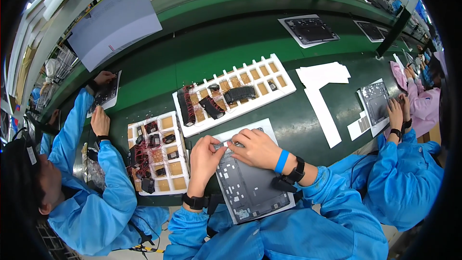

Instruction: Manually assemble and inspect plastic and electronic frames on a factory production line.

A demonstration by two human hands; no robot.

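Note:
A flat dark grey tablet housing (252, 185) with several small white patches lies in front of me on a white sheet (265, 126). My left hand (205, 158) is closed at the housing's far left corner, thumb and forefinger pinched together. Beside it, my right hand (257, 148) bends over the far edge, its fingers also drawn into a pinch. The two sets of fingertips almost meet. A tiny white piece (227, 143) shows between them, but most of what they hold is hidden.
Ahead stands a white foam tray (215, 124) of black wired parts; another tray (172, 186) is at left. Paper strips (323, 115) lie to the right. Co-workers in blue sit on both sides, one with a housing (374, 100). Another housing (310, 30) rests farther back.

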